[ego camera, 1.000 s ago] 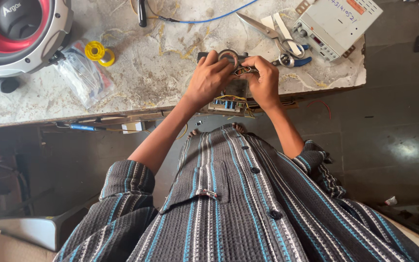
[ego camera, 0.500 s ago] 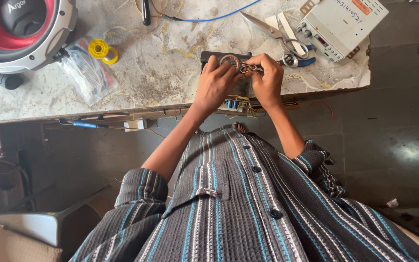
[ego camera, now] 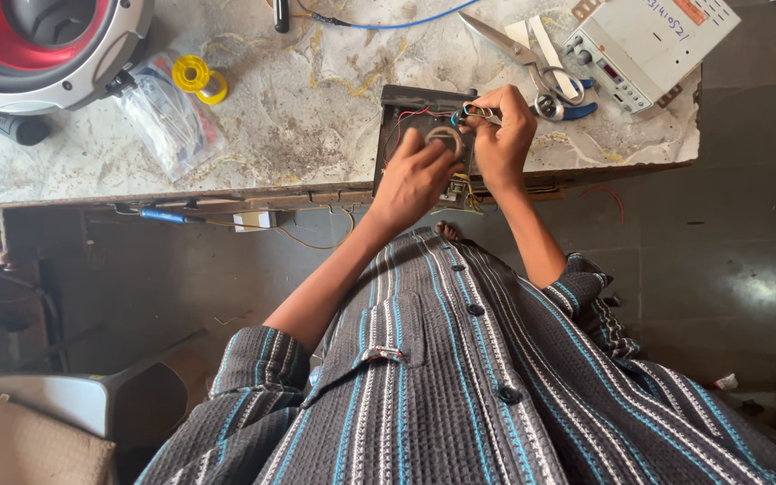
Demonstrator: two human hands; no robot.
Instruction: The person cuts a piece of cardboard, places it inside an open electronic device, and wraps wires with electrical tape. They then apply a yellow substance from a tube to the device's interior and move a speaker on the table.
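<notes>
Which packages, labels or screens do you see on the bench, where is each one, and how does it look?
Plastic bag: bench left, beside the yellow spool; clear, crumpled.
Label: top right, on the white box; small orange rectangle.
Display: box's front face; small dark window.

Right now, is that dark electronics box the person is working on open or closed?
Open: the dark box has no cover, and red wiring shows inside beside the left hand and right hand.

The marble worktop [ego camera: 316, 99] is evenly lit by soft daylight, without harsh glare. The space beneath it is left in deep shadow. A bright reflected patch is seen on the dark floor [ego camera: 756, 287]. Focus is sharp; edges are slightly stretched.
</notes>
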